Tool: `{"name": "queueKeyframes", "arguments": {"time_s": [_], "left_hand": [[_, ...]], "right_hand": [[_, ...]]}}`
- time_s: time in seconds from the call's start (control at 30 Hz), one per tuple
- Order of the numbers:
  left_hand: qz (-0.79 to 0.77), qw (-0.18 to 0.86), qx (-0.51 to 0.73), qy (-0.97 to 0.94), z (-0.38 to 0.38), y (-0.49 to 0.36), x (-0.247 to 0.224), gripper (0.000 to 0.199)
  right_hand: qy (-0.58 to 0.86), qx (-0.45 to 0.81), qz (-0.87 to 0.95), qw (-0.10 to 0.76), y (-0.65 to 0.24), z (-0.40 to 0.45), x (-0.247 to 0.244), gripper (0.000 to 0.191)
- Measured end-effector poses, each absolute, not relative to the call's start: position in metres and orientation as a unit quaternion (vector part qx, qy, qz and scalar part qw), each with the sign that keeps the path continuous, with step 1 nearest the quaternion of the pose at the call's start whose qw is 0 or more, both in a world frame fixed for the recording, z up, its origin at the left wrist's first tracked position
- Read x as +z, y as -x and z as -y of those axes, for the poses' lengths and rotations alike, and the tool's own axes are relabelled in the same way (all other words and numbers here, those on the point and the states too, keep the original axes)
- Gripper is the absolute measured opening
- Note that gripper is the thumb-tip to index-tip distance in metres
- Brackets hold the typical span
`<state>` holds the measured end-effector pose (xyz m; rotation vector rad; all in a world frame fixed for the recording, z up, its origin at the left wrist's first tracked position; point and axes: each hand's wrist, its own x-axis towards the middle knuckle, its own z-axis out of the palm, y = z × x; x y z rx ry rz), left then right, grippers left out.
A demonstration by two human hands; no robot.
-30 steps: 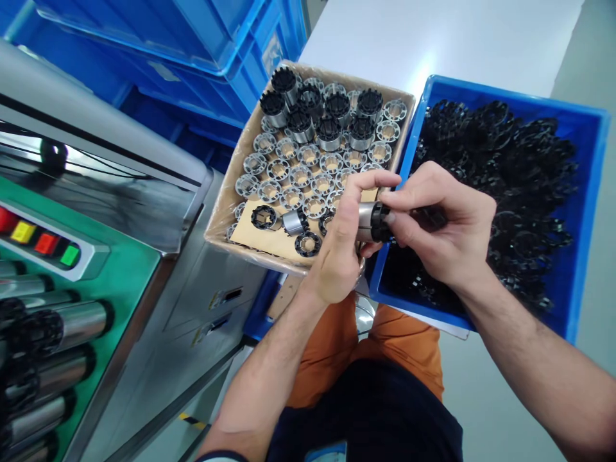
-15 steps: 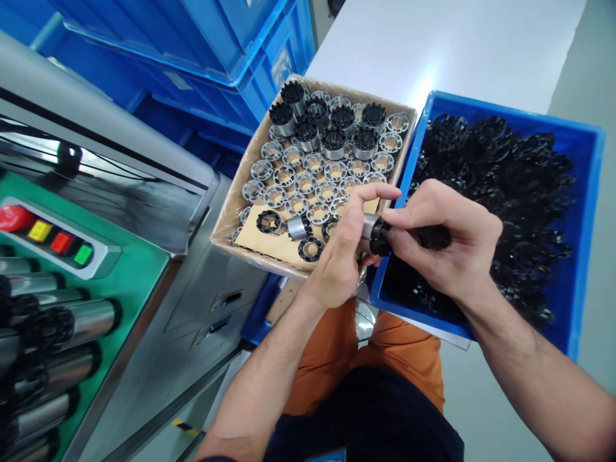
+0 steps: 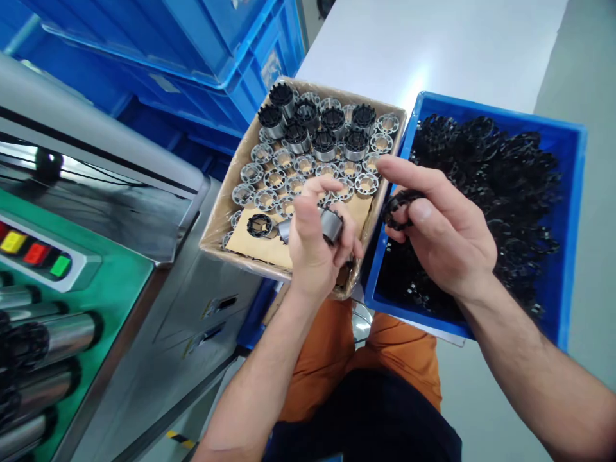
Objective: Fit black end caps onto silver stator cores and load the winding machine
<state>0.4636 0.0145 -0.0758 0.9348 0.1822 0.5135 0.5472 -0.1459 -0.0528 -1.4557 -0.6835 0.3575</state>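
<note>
1. Your left hand (image 3: 312, 260) is raised over the carton (image 3: 219, 221), fingers curled around a silver metal cylinder (image 3: 331, 224).
2. Your right hand (image 3: 450, 240), beside it over the blue bin (image 3: 568, 212), pinches a black toothed ring (image 3: 393, 204), apart from the cylinder.

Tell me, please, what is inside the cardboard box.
The cardboard box holds metal cores, black-topped cylinders, mostly toward the far side, and a brown sheet nearer. The left hand and its metal cylinder cover part of the near half; what lies beneath cannot be seen.
</note>
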Motion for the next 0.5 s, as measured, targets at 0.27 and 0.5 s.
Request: {"name": "queueKeyframes", "arguments": {"time_s": [0.27,0.5], "left_hand": [[-0.121,0.851,0.174,-0.481,-0.013,-0.46,-0.07,0.059],[-0.12,0.869,0.137,-0.46,-0.013,-0.453,-0.068,0.065]], "right_hand": [[0.558,0.153,0.31,0.754,-0.546,0.13,-0.056,0.04],[0.619,0.134,0.316,0.707,-0.546,0.139,-0.054,0.048]]}}
